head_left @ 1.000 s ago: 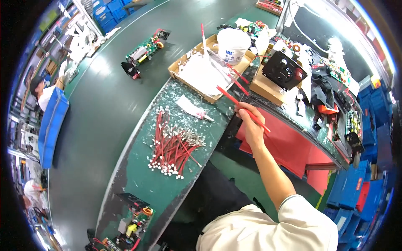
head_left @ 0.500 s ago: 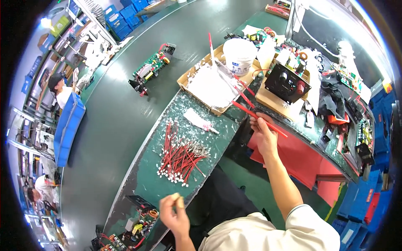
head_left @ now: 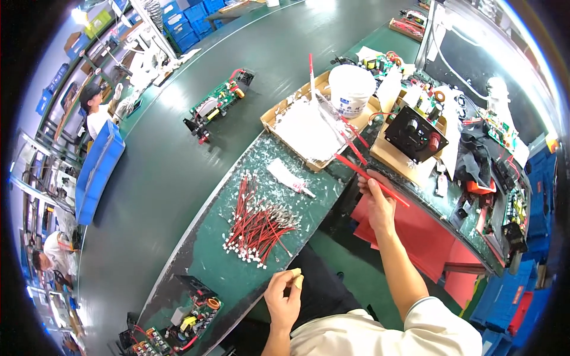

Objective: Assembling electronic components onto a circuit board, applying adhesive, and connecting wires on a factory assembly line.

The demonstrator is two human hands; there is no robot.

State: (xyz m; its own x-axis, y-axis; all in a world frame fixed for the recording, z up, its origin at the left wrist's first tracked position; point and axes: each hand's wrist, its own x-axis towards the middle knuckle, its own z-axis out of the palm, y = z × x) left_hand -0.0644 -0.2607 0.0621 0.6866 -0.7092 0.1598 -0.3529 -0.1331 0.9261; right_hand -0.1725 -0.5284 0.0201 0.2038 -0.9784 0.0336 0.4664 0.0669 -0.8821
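My right hand [head_left: 375,200] is raised at the bench edge, fingers closed on a long red stick [head_left: 368,178] that slants from upper left to lower right. My left hand [head_left: 284,298] is low near my body, pinching a small pale piece [head_left: 295,277] between thumb and fingers. A pile of short red wires with white ends [head_left: 259,225] lies on the green bench [head_left: 219,261] just beyond the left hand. A small white tube [head_left: 289,178] rests farther up the bench.
A cardboard tray [head_left: 270,118] holds white material and more red sticks, with a white bucket [head_left: 351,89] behind it. A black box with knobs [head_left: 415,133] sits right. Circuit boards lie on the conveyor [head_left: 219,102] and at the near bench end [head_left: 190,323]. Other people work at far left.
My left hand has come into view and risen near the bench edge with the pale piece. The right hand with the red stick has stayed roughly where it was.
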